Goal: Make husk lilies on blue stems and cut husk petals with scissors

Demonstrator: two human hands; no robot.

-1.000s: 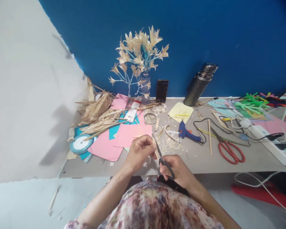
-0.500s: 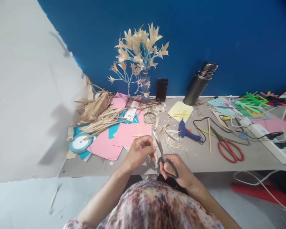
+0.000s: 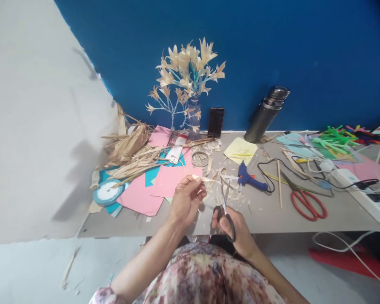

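My left hand (image 3: 186,200) pinches a small pale strip of husk (image 3: 205,179) between thumb and fingers, its thin end pointing right. Black-handled scissors (image 3: 224,207) are held in my right hand (image 3: 234,228), fingers through the loops, the blades slightly parted and pointing away from me. The blade tips are close to the strip's thin end; whether they touch it I cannot tell. Pale scraps (image 3: 232,194) lie on the table behind the scissors. Left of them is a roll of tape (image 3: 200,158) on its side.
Pink paper (image 3: 142,196), a ribbon spool (image 3: 107,192) and dried husks (image 3: 133,147) lie left. Husk flowers (image 3: 190,67) stand behind, near a phone (image 3: 215,122) and flask (image 3: 266,114). A blue glue gun (image 3: 251,179), red-handled scissors (image 3: 307,202) and a power strip (image 3: 364,194) are right.
My left hand has turned and raised the strip so it points right. The scissors have shifted slightly right and toward me, and their blades now point more directly away. The view has shifted slightly.
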